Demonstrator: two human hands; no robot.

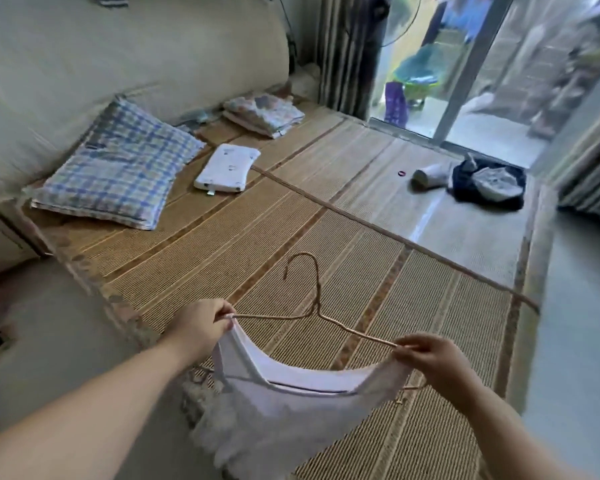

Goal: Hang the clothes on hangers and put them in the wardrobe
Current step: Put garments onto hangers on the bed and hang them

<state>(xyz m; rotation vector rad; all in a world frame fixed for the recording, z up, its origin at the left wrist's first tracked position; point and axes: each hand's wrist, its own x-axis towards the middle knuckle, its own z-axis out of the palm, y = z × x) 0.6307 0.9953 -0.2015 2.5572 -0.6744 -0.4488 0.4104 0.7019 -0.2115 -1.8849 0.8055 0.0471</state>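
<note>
Two hands on one skinny copper-coloured wire hanger (354,329) here: the left hand (201,329) pinches its left tip together with a strap of the thin white sleeveless top (291,410), and the right hand (433,358) pinches the right tip along with the other shoulder. The top sags in a soft scoop between them, with a blurry, maybe lacy hem, and it's held in the air over the near end of the ribbed tan woven straw mat (257,237). The hanger's curved hook points away from the person. Past the hands there's a wide flat stretch of mat. Further back are a blue-and-white checked fabric pillow (118,168), a flat white rounded-rectangle pad (227,168) and a folded floral cloth (264,112), all near the beige padded headboard (118,46). A crumpled dark clothes pile (489,183) sits near the far right edge, close to the sliding glass door (465,81). The mat's left edge runs diagonally just beside the left forearm.
</note>
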